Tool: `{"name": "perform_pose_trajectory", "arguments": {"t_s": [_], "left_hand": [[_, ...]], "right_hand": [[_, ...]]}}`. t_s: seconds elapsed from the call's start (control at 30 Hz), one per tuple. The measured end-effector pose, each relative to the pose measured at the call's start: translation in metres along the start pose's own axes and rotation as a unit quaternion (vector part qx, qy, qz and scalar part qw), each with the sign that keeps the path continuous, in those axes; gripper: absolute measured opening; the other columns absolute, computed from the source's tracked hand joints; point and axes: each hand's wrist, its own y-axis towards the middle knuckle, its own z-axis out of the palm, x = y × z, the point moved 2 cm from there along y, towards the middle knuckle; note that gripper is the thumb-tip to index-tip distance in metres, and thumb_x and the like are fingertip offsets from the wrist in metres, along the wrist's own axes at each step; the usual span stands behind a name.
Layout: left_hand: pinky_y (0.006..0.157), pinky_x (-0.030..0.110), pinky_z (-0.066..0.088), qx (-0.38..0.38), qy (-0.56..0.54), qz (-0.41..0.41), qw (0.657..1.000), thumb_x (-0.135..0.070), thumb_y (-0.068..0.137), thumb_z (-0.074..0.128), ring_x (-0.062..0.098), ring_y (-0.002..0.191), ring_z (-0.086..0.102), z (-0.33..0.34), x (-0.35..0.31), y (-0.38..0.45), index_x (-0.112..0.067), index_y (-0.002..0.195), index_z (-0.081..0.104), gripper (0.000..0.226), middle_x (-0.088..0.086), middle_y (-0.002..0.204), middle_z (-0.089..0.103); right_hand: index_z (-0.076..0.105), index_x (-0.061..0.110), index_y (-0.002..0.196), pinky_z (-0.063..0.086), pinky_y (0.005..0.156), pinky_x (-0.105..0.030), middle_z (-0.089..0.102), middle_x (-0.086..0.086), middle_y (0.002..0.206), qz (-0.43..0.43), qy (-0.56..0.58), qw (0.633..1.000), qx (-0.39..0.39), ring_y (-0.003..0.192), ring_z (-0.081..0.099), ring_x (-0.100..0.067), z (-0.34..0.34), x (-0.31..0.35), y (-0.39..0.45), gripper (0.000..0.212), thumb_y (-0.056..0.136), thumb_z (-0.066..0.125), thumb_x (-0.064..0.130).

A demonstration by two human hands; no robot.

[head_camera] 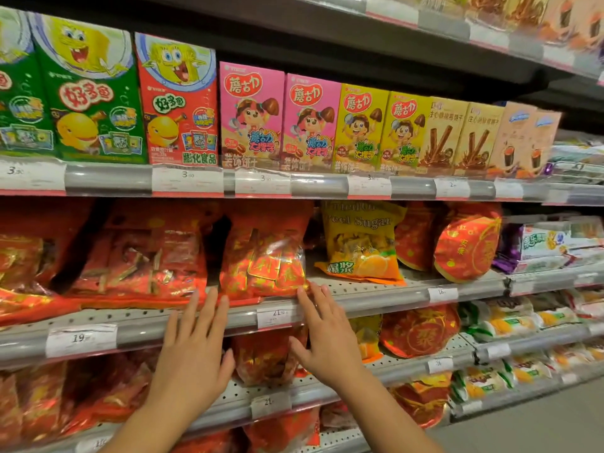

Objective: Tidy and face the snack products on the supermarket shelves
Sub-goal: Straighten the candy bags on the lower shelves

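A red and gold candy bag (264, 259) stands on the middle shelf (359, 282), leaning slightly. My left hand (192, 348) is raised in front of the shelf's rail, fingers straight, its tips at the lower left of that bag and beside a wider red bag (140, 256). My right hand (327, 335) has straight spread fingers whose tips reach the bag's lower right corner. Neither hand grips anything.
Upright snack boxes, green (88, 93), red (178, 103), pink (251, 116) and yellow (359, 125), line the shelf above. A yellow orange-candy bag (362, 243) and a round red bag (467, 243) stand to the right. Lower shelves hold more red bags. Price tags run along each rail (196, 325).
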Motion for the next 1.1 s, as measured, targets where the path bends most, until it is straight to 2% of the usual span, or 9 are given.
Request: {"name": "perform_pose_trajectory", "arguments": {"t_s": [0.13, 0.23, 0.33, 0.43, 0.57, 0.67, 0.8, 1.0, 1.1], "left_hand": [[0.116, 0.061, 0.024, 0.017, 0.013, 0.024, 0.999, -0.052, 0.082, 0.040, 0.038, 0.156, 0.011, 0.013, 0.011, -0.003, -0.005, 0.158, 0.029, 0.089, 0.014, 0.170, 0.012], [0.117, 0.060, 0.021, 0.030, 0.010, 0.017, 0.999, -0.052, 0.078, 0.057, 0.038, 0.157, 0.008, 0.014, 0.009, -0.003, -0.006, 0.159, 0.025, 0.099, 0.014, 0.170, 0.010], [0.117, 0.061, 0.020, 0.051, -0.002, 0.001, 0.999, -0.055, 0.072, 0.068, 0.038, 0.156, 0.007, 0.015, 0.006, -0.003, -0.006, 0.160, 0.023, 0.110, 0.015, 0.170, 0.010], [0.117, 0.062, 0.023, 0.058, -0.005, -0.002, 0.998, -0.053, 0.072, 0.066, 0.040, 0.156, 0.006, 0.013, 0.004, -0.002, -0.006, 0.159, 0.023, 0.108, 0.016, 0.170, 0.009], [0.118, 0.064, 0.026, 0.076, -0.012, -0.012, 0.997, -0.050, 0.072, 0.063, 0.041, 0.156, 0.008, 0.012, 0.005, -0.004, -0.005, 0.159, 0.025, 0.105, 0.017, 0.169, 0.012], [0.115, 0.063, 0.020, 0.070, -0.019, -0.009, 0.997, -0.051, 0.069, 0.063, 0.042, 0.155, 0.011, 0.012, 0.002, -0.004, -0.005, 0.159, 0.027, 0.107, 0.018, 0.169, 0.013], [0.113, 0.061, 0.020, 0.074, -0.037, -0.022, 0.996, -0.052, 0.070, 0.054, 0.040, 0.155, 0.016, 0.010, 0.002, -0.005, -0.008, 0.158, 0.032, 0.101, 0.015, 0.168, 0.018], [0.113, 0.059, 0.022, 0.094, -0.043, -0.032, 0.994, -0.050, 0.068, 0.055, 0.040, 0.154, 0.020, 0.008, 0.000, -0.002, -0.008, 0.157, 0.035, 0.101, 0.014, 0.166, 0.025], [0.116, 0.058, 0.035, 0.098, -0.071, -0.047, 0.992, -0.042, 0.073, 0.055, 0.038, 0.154, 0.020, -0.002, -0.004, -0.003, -0.010, 0.157, 0.035, 0.092, 0.012, 0.167, 0.023]], "right_hand": [[0.017, 0.043, 0.160, 0.032, 0.120, -0.038, 0.012, 0.013, 0.170, -0.012, 0.136, 0.990, 0.025, 0.155, 0.012, -0.008, -0.035, -0.014, 0.004, 0.077, 0.095, 0.054, 0.063], [0.048, 0.022, 0.148, 0.040, 0.113, -0.033, 0.049, 0.004, 0.151, 0.034, 0.171, 0.974, -0.143, 0.140, 0.044, -0.013, -0.065, -0.038, 0.020, 0.057, 0.097, 0.065, 0.039], [0.050, 0.011, 0.141, 0.046, 0.107, -0.044, 0.059, -0.009, 0.137, 0.179, 0.161, 0.926, -0.292, 0.127, 0.054, -0.027, -0.092, -0.082, 0.050, 0.055, 0.092, 0.069, 0.029], [0.038, 0.004, 0.145, 0.048, 0.103, -0.052, 0.054, -0.020, 0.140, 0.306, 0.182, 0.904, -0.235, 0.126, 0.053, -0.040, -0.105, -0.120, 0.081, 0.078, 0.088, 0.075, 0.042], [0.041, 0.000, 0.134, 0.052, 0.087, -0.049, 0.060, -0.025, 0.126, 0.360, 0.157, 0.913, -0.107, 0.114, 0.060, -0.046, -0.102, -0.133, 0.101, 0.083, 0.083, 0.078, 0.054], [0.058, 0.004, 0.104, 0.055, 0.078, -0.044, 0.069, -0.018, 0.101, 0.339, 0.164, 0.919, -0.115, 0.092, 0.064, -0.038, -0.106, -0.135, 0.110, 0.058, 0.079, 0.084, 0.049], [0.062, 0.016, 0.064, 0.050, 0.063, -0.042, 0.065, -0.008, 0.065, 0.238, 0.163, 0.944, -0.162, 0.072, 0.062, -0.035, -0.119, -0.114, 0.108, 0.037, 0.087, 0.079, 0.039], [0.076, 0.021, 0.068, 0.054, 0.063, -0.045, 0.068, 0.000, 0.057, 0.109, 0.196, 0.950, -0.218, 0.064, 0.065, -0.025, -0.150, -0.065, 0.081, 0.022, 0.087, 0.078, 0.031], [0.077, 0.022, 0.070, 0.053, 0.065, -0.043, 0.070, 0.001, 0.061, 0.096, 0.208, 0.953, -0.199, 0.067, 0.067, -0.022, -0.161, -0.051, 0.068, 0.019, 0.087, 0.078, 0.031]]}}
